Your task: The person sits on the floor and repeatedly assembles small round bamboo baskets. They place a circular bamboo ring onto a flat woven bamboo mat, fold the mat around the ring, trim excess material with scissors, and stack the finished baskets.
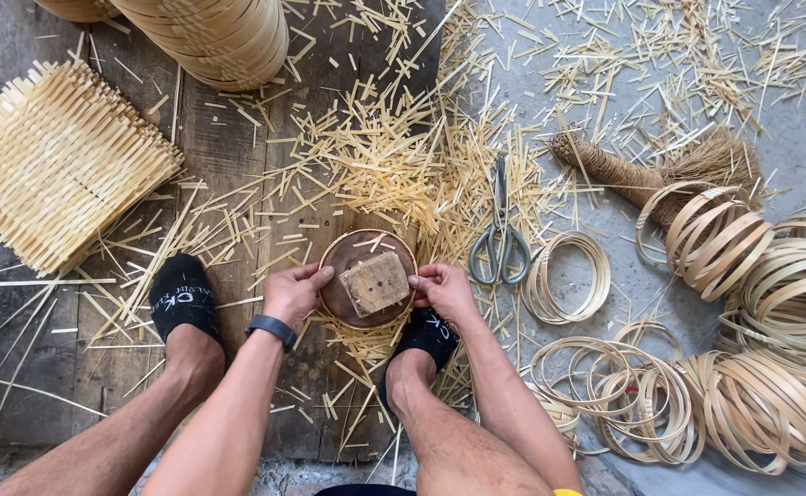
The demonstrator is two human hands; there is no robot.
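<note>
A round dark wooden mould point(367, 280) with a pale wooden block on top and a thin bamboo ring around its rim sits on the plank floor between my feet. My left hand point(294, 292) grips its left edge, with a black band on that wrist. My right hand point(442, 288) grips its right edge. Both hands pinch the rim with thumbs and fingers.
A stack of woven bamboo mats point(54, 161) lies at the left. Stacked bamboo baskets point(219, 37) stand at the top. Scissors point(500, 234), a brush point(660, 174) and many bamboo rings point(743, 367) lie at the right. Bamboo offcuts point(394, 156) litter the floor.
</note>
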